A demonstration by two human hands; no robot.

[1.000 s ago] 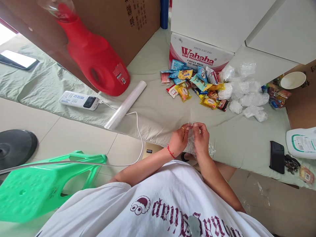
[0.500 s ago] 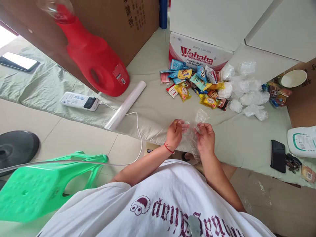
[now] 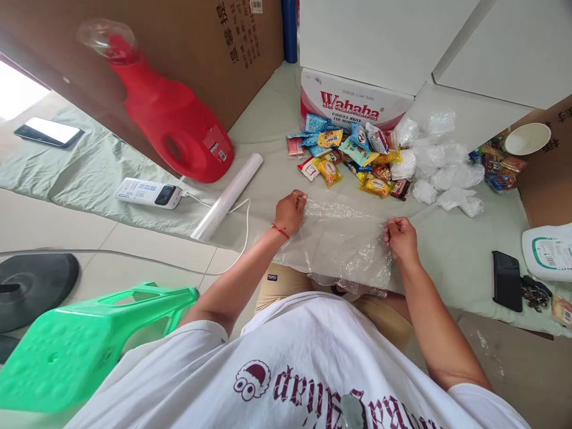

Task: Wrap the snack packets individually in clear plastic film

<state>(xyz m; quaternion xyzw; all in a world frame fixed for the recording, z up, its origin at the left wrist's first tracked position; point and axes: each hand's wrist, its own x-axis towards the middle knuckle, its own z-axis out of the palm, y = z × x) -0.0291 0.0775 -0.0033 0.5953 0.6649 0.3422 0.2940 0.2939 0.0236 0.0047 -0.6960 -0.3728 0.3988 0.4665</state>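
A clear plastic film (image 3: 346,238) is stretched between my two hands over the front edge of the cloth-covered surface. My left hand (image 3: 291,211) is closed on its upper left corner. At the right corner, my right hand (image 3: 401,238) pinches the film. The lower part of the sheet hangs wrinkled toward my lap. Just beyond it lies a pile of wrapped snacks (image 3: 353,152) in yellow, blue and red packets. Several crumpled clear plastic bundles (image 3: 442,164) sit to the right of the pile; what they hold, if anything, is unclear.
A roll of plastic film (image 3: 227,196) lies left of my hands, near a power bank (image 3: 149,193) with a white cable. Behind it stands a red bottle (image 3: 179,119). A Wahaba-style water carton (image 3: 353,101) backs the snacks. A black phone (image 3: 507,280) lies right; a green stool (image 3: 80,351) stands left.
My hands have moved apart, left hand leftward and right hand rightward. The film, bunched between them before, is now spread out flat.
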